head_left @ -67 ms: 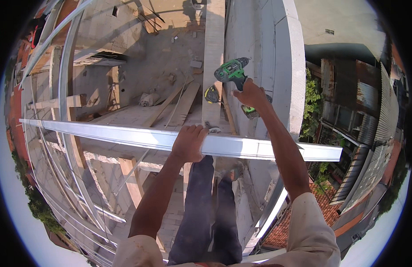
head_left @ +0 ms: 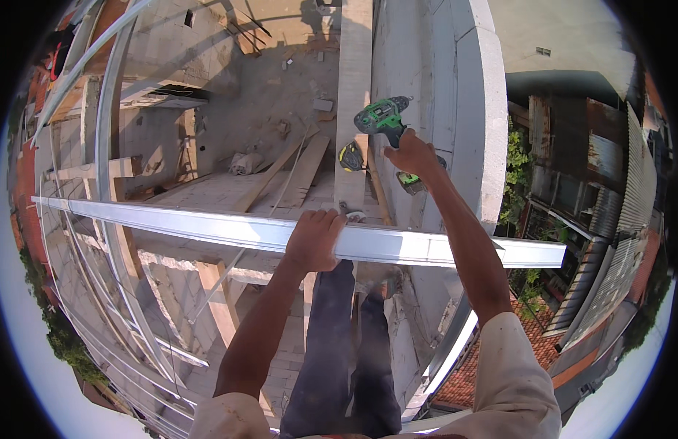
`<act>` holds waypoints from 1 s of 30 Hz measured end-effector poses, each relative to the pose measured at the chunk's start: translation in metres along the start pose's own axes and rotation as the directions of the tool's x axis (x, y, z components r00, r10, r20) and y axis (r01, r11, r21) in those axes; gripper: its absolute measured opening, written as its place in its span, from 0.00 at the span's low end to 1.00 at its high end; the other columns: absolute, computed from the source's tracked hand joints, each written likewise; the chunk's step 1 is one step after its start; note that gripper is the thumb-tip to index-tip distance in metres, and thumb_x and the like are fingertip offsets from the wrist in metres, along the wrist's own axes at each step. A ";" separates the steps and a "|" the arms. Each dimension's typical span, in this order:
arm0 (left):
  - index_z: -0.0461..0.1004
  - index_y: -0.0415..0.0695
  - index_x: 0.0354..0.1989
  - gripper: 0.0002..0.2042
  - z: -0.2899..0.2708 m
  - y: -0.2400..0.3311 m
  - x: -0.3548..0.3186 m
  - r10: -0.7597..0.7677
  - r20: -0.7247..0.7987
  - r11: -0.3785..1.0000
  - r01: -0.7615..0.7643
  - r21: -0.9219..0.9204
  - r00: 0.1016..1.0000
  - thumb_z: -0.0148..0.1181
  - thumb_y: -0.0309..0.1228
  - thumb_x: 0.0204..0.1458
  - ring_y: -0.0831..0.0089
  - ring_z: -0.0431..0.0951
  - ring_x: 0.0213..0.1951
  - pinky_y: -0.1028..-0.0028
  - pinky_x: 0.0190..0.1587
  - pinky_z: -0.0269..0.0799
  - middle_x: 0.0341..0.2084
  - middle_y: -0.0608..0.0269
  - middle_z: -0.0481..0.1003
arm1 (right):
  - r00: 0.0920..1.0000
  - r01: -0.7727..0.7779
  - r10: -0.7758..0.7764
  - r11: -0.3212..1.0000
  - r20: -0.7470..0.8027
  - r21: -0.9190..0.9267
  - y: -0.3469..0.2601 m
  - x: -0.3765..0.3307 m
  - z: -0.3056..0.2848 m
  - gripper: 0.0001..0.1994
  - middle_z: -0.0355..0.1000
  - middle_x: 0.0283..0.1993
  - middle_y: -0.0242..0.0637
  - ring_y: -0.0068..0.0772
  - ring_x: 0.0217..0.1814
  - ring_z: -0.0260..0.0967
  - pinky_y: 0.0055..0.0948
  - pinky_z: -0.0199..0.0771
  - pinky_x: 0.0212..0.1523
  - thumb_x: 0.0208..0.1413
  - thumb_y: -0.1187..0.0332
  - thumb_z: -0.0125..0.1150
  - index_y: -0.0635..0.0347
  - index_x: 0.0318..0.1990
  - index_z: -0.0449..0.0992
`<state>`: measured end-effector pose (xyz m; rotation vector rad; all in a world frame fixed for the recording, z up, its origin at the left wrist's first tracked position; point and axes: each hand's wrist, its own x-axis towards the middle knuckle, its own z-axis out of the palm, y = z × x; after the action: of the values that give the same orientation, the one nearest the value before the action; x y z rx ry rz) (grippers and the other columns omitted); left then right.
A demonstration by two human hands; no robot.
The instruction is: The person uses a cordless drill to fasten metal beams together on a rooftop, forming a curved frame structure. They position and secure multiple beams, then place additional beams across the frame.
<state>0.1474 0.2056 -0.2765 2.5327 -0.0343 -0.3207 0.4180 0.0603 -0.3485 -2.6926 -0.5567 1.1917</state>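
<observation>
Left-hand grip point(head_left: 315, 240) clasps a silver metal channel point(head_left: 258, 227) lying crosswise; beyond it, the right-hand grip point(head_left: 413, 155) is wrapped around a green cordless drill point(head_left: 380, 115), near a black-and-yellow tape measure point(head_left: 350, 156).

Blk/ylw tape meas. point(head_left: 350, 156) on plank point(head_left: 356, 66)

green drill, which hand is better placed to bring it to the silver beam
Probably the right hand: it grips the green drill, beyond the silver beam. The left hand seems less free, as it holds the beam.
</observation>
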 end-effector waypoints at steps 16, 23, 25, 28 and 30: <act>0.72 0.44 0.52 0.32 -0.005 -0.013 0.003 -0.016 0.079 0.999 0.019 -0.034 0.997 0.71 0.30 0.31 0.66 0.75 0.48 0.65 0.55 0.69 0.42 0.64 0.72 | 0.987 -0.065 0.063 0.998 -0.150 -0.008 -0.058 0.226 0.094 0.40 0.77 0.57 0.58 0.55 0.61 0.75 0.64 0.58 0.66 0.58 0.51 0.63 0.79 0.62 0.57; 0.71 0.45 0.53 0.37 -0.004 -0.015 0.002 -0.034 0.064 0.998 0.037 -0.051 0.997 0.74 0.31 0.25 0.66 0.75 0.44 0.63 0.51 0.70 0.40 0.65 0.71 | 0.984 -0.023 0.021 1.000 -0.177 -0.012 -0.081 0.260 0.100 0.36 0.73 0.59 0.57 0.55 0.61 0.76 0.66 0.64 0.62 0.58 0.48 0.65 0.78 0.58 0.68; 0.71 0.46 0.53 0.37 -0.003 -0.013 0.003 -0.029 0.077 0.997 0.034 -0.062 0.997 0.74 0.31 0.26 0.67 0.75 0.45 0.63 0.51 0.70 0.39 0.65 0.70 | 0.975 0.021 -0.029 0.999 -0.222 -0.037 -0.069 0.270 0.109 0.33 0.72 0.60 0.57 0.55 0.61 0.76 0.66 0.67 0.61 0.58 0.48 0.66 0.76 0.54 0.74; 0.71 0.46 0.53 0.36 -0.002 -0.014 0.003 -0.041 0.072 0.999 0.042 -0.009 0.997 0.73 0.32 0.27 0.67 0.75 0.45 0.63 0.52 0.70 0.39 0.65 0.70 | 0.978 -0.034 0.022 0.998 -0.206 -0.054 -0.082 0.260 0.106 0.28 0.69 0.63 0.48 0.53 0.59 0.78 0.71 0.59 0.65 0.60 0.51 0.64 0.67 0.57 0.76; 0.71 0.46 0.53 0.35 -0.002 -0.015 0.003 -0.040 0.076 0.999 0.042 -0.022 0.996 0.72 0.31 0.28 0.67 0.75 0.44 0.63 0.52 0.70 0.38 0.65 0.70 | 0.980 -0.053 0.049 0.998 -0.191 -0.019 -0.084 0.261 0.103 0.29 0.68 0.64 0.48 0.53 0.60 0.77 0.70 0.60 0.65 0.58 0.51 0.64 0.68 0.57 0.76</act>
<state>0.1496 0.2184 -0.2839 2.4999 -0.0080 -0.4303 0.4794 0.2375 -0.5730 -2.8156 -0.4791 0.9297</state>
